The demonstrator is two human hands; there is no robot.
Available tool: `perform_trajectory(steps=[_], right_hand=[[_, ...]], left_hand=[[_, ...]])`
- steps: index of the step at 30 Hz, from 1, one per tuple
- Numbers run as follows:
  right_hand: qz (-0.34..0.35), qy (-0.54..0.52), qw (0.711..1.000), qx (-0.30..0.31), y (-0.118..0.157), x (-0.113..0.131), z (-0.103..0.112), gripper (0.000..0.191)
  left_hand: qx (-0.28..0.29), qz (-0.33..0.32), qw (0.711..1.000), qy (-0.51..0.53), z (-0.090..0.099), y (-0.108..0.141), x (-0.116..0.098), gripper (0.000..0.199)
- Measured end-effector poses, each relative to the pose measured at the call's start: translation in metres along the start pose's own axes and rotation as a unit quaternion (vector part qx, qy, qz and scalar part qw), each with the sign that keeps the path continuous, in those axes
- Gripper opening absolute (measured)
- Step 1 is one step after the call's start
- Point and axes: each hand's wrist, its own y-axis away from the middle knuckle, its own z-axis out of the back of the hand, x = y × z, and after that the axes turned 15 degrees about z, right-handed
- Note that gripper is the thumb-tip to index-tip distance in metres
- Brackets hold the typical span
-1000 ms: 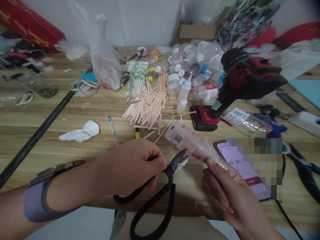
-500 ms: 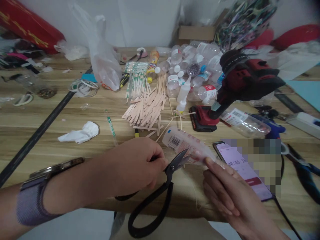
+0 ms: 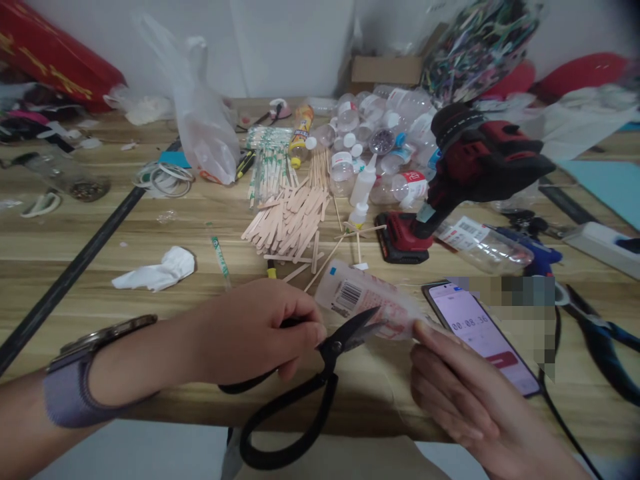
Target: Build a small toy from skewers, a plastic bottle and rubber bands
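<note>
My left hand (image 3: 267, 330), with a watch on its wrist, grips black-handled scissors (image 3: 336, 348) near the pivot. The large lower handle loop hangs free below the fingers. To the right, my right hand (image 3: 453, 383) pinches the near end of a translucent plastic bottle label (image 3: 353, 290) between thumb and fingers. The label has a barcode and red print, and it slants up to the left. The scissor blades point right and overlap the label's lower edge; I cannot tell whether plastic lies between them.
Wooden sticks (image 3: 290, 223) lie in a pile beyond my hands, beside clear plastic bottles (image 3: 383, 130). A red and black cordless drill (image 3: 403, 237) stands to their right. A phone (image 3: 483, 340) and pliers (image 3: 600, 333) lie at the right; crumpled tissue (image 3: 157, 270) is at the left.
The scissors have shifted slightly left and turned a little, with my left hand on them. The label's far end has dipped slightly. The whole view has shifted a little.
</note>
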Motion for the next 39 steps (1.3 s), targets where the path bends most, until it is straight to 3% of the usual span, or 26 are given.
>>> perform_trajectory(steps=[10,16,22,29,39], right_hand=[[-0.012,-0.030,0.999,0.014,0.006,-0.004,-0.002,0.055],[-0.021,-0.028,0.999,0.019,0.007,-0.006,0.003,0.035],[-0.021,-0.017,0.999,0.031,0.008,-0.006,0.003,0.030],[-0.011,0.001,1.000,0.027,0.011,-0.002,-0.004,0.031],[-0.014,0.023,0.999,0.030,0.004,-0.005,0.000,0.032]], left_hand=[[0.015,-0.041,0.999,-0.016,0.006,-0.001,0.009,0.032],[0.029,-0.060,0.998,-0.024,0.007,-0.006,0.015,0.029],[0.017,-0.075,0.995,-0.071,0.009,-0.009,0.019,0.028],[-0.079,-0.207,0.961,-0.166,0.006,-0.015,0.027,0.028],[-0.201,-0.278,0.889,-0.305,0.002,-0.011,0.039,0.032]])
